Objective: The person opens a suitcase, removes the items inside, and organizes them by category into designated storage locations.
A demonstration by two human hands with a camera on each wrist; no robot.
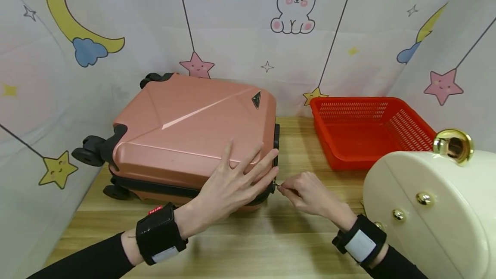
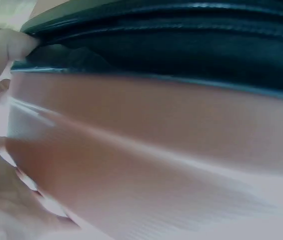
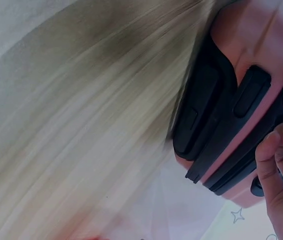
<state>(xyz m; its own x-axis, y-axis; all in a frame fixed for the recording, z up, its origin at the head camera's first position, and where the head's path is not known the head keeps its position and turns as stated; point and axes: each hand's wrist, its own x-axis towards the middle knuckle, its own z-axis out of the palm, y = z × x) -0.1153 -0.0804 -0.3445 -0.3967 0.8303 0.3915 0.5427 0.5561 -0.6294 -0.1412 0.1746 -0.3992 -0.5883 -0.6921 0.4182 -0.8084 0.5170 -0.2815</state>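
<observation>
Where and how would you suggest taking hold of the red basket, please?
I'd likely grip the left rim of the red basket, coming from above and the left. It sits upright with a raised rim to pinch; table shows between it and the suitcase, while the cream container overlaps its near right corner in the head view.

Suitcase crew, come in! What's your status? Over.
Left hand spread on suitcase. Right hand pinching apparent zipper pull at its edge. Suitcase lying flat, wheels at picture left. Red basket apart, not blocking either hand.
</observation>
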